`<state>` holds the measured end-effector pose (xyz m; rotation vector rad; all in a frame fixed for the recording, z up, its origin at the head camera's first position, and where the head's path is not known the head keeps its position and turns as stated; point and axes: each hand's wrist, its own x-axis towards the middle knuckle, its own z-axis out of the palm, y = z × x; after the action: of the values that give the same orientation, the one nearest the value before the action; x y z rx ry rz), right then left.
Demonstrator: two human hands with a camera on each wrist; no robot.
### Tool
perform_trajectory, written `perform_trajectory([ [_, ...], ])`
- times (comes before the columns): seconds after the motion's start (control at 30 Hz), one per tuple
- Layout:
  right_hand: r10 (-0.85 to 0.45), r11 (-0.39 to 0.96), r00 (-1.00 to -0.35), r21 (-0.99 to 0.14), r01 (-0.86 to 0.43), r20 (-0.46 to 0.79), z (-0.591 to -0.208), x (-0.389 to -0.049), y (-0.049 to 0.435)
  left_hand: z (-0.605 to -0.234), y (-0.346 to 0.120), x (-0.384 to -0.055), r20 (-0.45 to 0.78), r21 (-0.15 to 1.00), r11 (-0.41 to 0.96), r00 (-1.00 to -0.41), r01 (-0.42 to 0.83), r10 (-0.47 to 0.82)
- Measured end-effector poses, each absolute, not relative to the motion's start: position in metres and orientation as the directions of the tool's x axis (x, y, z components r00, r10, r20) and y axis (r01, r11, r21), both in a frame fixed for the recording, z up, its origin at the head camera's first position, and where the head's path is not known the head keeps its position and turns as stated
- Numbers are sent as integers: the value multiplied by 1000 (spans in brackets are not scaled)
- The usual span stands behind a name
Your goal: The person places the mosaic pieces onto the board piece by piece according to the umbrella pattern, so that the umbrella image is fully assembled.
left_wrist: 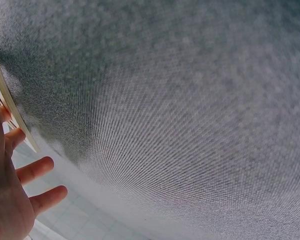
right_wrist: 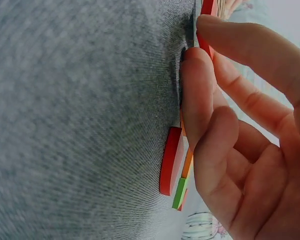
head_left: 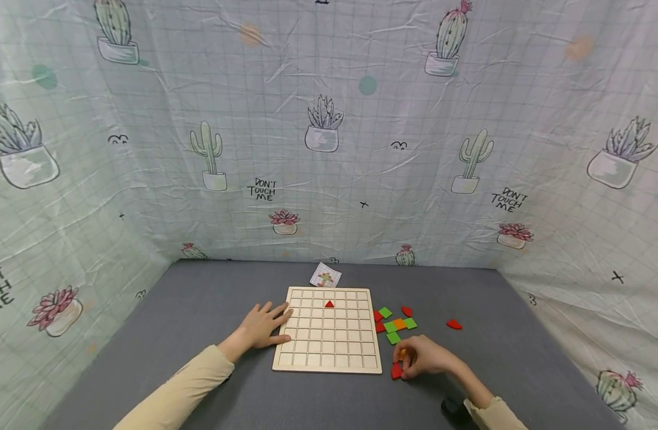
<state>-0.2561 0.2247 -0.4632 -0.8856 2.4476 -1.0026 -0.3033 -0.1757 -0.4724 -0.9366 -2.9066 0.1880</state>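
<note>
A pale wooden board [head_left: 329, 334] with a square grid lies on the grey table, one red triangle tile [head_left: 329, 304] in its upper part. My left hand [head_left: 261, 325] rests with spread fingers on the board's left edge; the left wrist view shows its fingers [left_wrist: 50, 195] stretched out past the wood. Off the board's lower right corner, my right hand [head_left: 425, 356] pinches a red tile [head_left: 396, 371] between thumb and fingertips, low over the table. In the right wrist view the fingertips meet the red tile's edge [right_wrist: 206, 42]. An orange tile [head_left: 402, 355] is partly hidden behind the right hand.
Several loose green, red and orange tiles, such as a green tile [head_left: 394, 338], lie right of the board. One red piece [head_left: 454, 324] sits farther right. Behind the board is a small picture card [head_left: 326, 275]. A cactus-print curtain [head_left: 329, 179] encloses the table.
</note>
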Motion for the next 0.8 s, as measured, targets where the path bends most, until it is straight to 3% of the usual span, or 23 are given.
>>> perform_trajectory([
  [0.57,-581,559,-811,-758,-336,-69,-462,-264,211,-471,-175,-305,39,-163,806,-813,569,581],
  [0.8,-525,546,-851,-767,-336,-1,-461,-268,199,-471,-175,-304,32,-181,810,-820,558,572],
])
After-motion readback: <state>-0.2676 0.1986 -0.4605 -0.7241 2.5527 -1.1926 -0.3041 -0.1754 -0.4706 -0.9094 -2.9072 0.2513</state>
